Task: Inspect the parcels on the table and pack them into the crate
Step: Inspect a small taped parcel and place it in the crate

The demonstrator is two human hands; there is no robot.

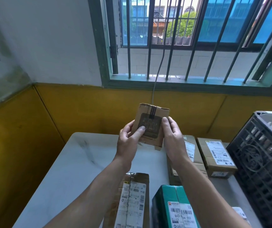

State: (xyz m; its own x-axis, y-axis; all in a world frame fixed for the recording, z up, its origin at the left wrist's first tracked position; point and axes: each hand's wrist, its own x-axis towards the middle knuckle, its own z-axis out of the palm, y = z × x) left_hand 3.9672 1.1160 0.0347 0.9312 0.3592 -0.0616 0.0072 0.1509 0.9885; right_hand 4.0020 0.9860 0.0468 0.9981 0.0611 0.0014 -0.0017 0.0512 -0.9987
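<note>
Both hands are up and the small brown parcel (150,125) is raised between them, clear of the table (76,162) and face-on to the camera. I read that as the inspection step: the taped top and the dark square patch on the front are turned toward the eyes.

The left hand (128,139) clamps the parcel's left edge, with its thumb (141,129) pressed flat across the front and its fingers tucked behind, out of sight. The right hand (173,137) does the same on the other edge. Its thumb tip sits at the patch's upper corner and the palm cups the side. That makes 2 hands, both closed on the 1 parcel, so it looks steady and easy to turn.

The queue waits below the wrists. A long brown parcel (132,199) with a white label lies under the left forearm, and a green parcel (173,208) lies just beside it, under the right. Beyond the right wrist are 2 more brown parcels (217,155), lying side by side.

The black crate (263,162) stands outboard of the right hand, at the table's edge. It is the destination — a short swing to the right, I'd judge, once this check is done. What lies inside the crate I cannot tell.
</note>
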